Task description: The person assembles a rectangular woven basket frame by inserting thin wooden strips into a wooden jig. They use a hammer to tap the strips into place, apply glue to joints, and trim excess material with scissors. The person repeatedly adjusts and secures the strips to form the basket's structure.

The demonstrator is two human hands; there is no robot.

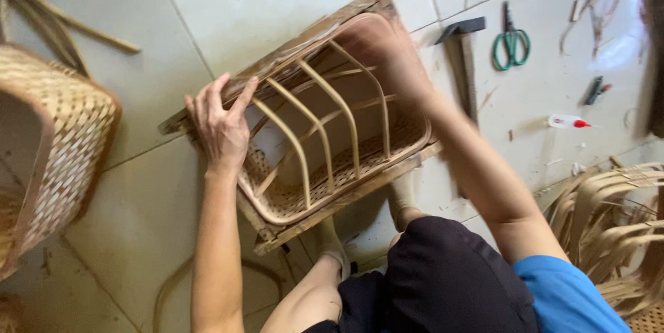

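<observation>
We pressed our left hand (pixel 220 125), fingers spread, flat on the near-left corner of the basket (pixel 325 139) in its frame (pixel 346 198) on the floor; our blurred right hand (pixel 387 49) met its far rim, fingers unclear.

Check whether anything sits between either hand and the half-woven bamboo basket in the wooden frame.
Nothing visible does. The left hand rests directly on the rim of the bamboo basket and its wooden frame. The right hand, blurred, is against the far corner of the rim. The hammer and scissors lie off to the side.
</observation>
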